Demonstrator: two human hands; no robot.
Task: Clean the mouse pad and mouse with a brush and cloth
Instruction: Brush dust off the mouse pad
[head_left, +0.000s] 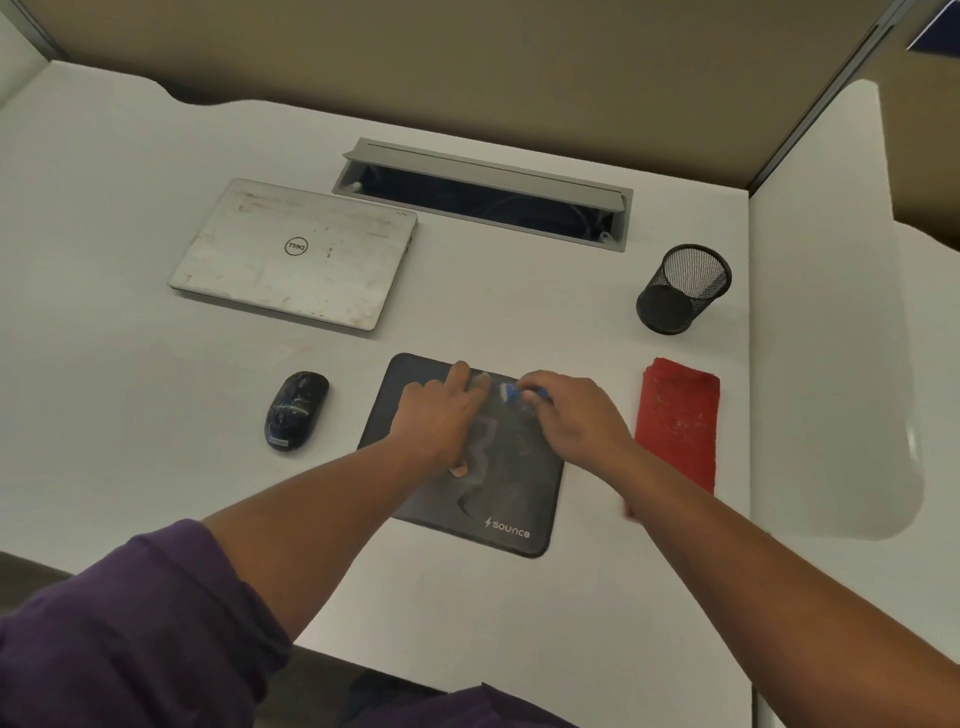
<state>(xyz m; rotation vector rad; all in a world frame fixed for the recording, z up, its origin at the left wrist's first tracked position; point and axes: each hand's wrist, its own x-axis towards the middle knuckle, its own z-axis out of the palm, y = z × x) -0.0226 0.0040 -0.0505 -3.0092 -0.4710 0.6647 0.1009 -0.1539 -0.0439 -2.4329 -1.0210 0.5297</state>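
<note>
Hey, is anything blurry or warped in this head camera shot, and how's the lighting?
Head view: soft, even lighting with faint shadows; wide-angle distortion bends the white desk edges; motion blur smears the small blue brush in the right hand; the left hand on the black rectangular mouse pad is sharper; its printed logo reads clearly.

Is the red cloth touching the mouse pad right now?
Apart. The head view shows a strip of bare white desk between the red cloth and the right edge of the mouse pad, though the right forearm hides the gap lower down.
</note>
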